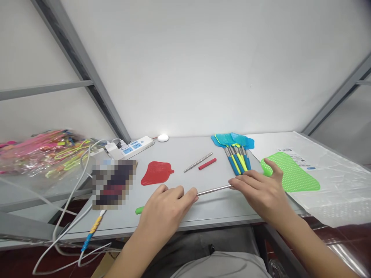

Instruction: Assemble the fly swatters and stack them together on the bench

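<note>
My left hand [166, 210] is closed around a fly swatter near its green handle [139, 210], whose end sticks out to the left. Between my hands runs the swatter's thin metal rod [215, 190], held level over the front of the table. At the other end, my right hand [262, 189] grips the rod with its fingers bent over it and one digit raised. Just beyond that hand is the green perforated swatter head [297, 173]; the joint between rod and head is hidden by my fingers. A red swatter head [157, 172], a loose metal rod [198, 162] and a red handle [207, 164] lie separately behind my hands.
Several blue and yellow fly swatters [236, 148] are piled at the back right. A white plastic sheet [339, 185] covers the right side. At left are a power strip [137, 146], white cables [69, 197], a blurred-out item [114, 185] and bagged colourful goods [49, 154].
</note>
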Tool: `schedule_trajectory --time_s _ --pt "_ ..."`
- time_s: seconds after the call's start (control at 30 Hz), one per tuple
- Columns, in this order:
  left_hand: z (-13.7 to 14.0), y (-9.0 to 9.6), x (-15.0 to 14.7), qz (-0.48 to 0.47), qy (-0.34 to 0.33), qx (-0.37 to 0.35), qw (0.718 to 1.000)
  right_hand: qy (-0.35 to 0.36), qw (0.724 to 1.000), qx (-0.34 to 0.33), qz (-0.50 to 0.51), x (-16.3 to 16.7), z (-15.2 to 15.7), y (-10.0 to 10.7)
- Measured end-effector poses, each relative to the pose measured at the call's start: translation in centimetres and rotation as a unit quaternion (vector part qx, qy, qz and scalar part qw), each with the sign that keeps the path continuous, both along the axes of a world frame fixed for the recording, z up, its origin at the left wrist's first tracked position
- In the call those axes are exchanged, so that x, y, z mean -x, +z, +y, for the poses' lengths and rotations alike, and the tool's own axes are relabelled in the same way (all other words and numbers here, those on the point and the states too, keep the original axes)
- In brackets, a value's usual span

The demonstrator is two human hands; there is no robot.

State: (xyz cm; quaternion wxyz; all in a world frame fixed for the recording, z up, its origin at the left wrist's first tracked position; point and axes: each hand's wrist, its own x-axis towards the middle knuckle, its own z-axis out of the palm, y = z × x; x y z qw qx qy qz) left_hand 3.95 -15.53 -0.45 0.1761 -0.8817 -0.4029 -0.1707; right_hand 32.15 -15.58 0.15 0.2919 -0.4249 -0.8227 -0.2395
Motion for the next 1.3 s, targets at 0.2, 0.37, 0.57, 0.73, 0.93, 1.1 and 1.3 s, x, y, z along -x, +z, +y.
schedule_trajectory --time_s 0.2,0.37,0.57,0.73,0.93,1.1,1.3 --pt "-0.3 0.2 -0.5 -0.014 -0.005 -0.028 1.0 -0.002 1.0 0.011 0.008 1.4 -0.8 0.2" --pt "-0.9 0.3 -1.7 -0.004 -0.025 -0.035 0.999 0.086 0.995 0.05 -0.02 4.6 -1.4 -0.4" --pt "0.3 -0.4 -0.2 0.001 -0.013 -0.016 1.0 0.056 0.997 0.062 0.001 0.9 -0.1 -0.6" --pt "0.7 -0.1 0.8 0.004 -0.022 -0.022 1.0 -0.016 0.999 0.027 -0.008 -3.3 -0.1 -0.1" --pt "-0.1 0.1 -0.6 -0.001 -0.017 -0.051 0.999 0.018 0.998 0.046 -0.033 0.2 -1.0 0.1" --pt "0.2 -0.1 -0.3 0.011 -0.023 -0.043 0.999 0.079 0.992 0.089 -0.048 1.8 -0.1 -0.4" --pt "1.5 -0.5 3.0 -0.001 -0.02 -0.047 0.999 -0.009 0.998 0.049 -0.045 -6.7 0.4 -0.5"
